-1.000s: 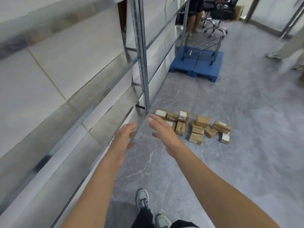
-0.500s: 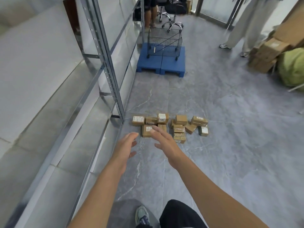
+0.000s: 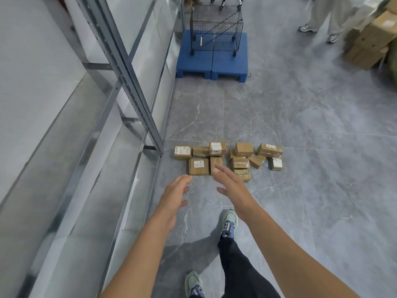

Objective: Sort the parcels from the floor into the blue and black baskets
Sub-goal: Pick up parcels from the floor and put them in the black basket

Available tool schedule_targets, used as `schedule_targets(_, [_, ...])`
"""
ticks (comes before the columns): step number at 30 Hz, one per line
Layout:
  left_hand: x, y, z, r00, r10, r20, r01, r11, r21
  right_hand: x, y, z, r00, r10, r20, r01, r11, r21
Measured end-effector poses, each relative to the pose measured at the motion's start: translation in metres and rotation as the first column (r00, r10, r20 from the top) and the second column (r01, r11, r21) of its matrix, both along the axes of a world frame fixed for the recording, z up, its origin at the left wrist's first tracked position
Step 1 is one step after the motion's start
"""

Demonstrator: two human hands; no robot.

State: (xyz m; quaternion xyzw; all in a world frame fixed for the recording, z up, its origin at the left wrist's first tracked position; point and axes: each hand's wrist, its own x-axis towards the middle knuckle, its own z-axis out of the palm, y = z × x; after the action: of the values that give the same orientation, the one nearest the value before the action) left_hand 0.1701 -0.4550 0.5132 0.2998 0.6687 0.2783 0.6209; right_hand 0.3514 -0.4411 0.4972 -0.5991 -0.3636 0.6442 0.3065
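Observation:
Several small brown cardboard parcels (image 3: 227, 159) lie in a cluster on the grey floor ahead of me, some with white labels. The nearest is a labelled parcel (image 3: 199, 166). My left hand (image 3: 175, 193) reaches forward with relaxed fingers, its tips just short of that parcel. My right hand (image 3: 231, 186) stretches out with straight fingers over the front edge of the cluster and holds nothing. A black wire basket (image 3: 217, 29) on small wheels stands on a blue pallet (image 3: 212, 59) farther along the floor.
A grey metal shelving rack (image 3: 120, 67) runs along my left, with a post beside the parcels. My feet (image 3: 229, 221) stand on the tiled floor behind my hands. Another person's legs (image 3: 320, 16) and stacked cardboard boxes (image 3: 371, 37) are at the far right.
I have stepped closer to the parcels and my view has tipped down. Both hands stay outstretched and hold nothing. The basket and pallet now sit nearer the top.

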Motion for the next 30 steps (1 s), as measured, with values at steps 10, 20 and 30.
schedule_targets(10, [0.061,0.127,-0.037,0.998,0.059,-0.009,-0.060,0.992,-0.108,0.059,0.133,-0.036,1.000,-0.007,-0.014,0.006,0.996,-0.093])
schedule_targets(20, [0.063,0.223,-0.094,0.999,0.051,-0.010,-0.052,0.983,-0.178,0.076,0.230,-0.091,0.999,-0.048,0.026,0.052,0.983,-0.177])
schedule_targets(30, [-0.007,0.343,-0.216,1.000,0.017,-0.017,-0.022,0.948,-0.319,0.009,0.339,-0.205,0.996,-0.010,0.083,0.034,0.956,-0.291])
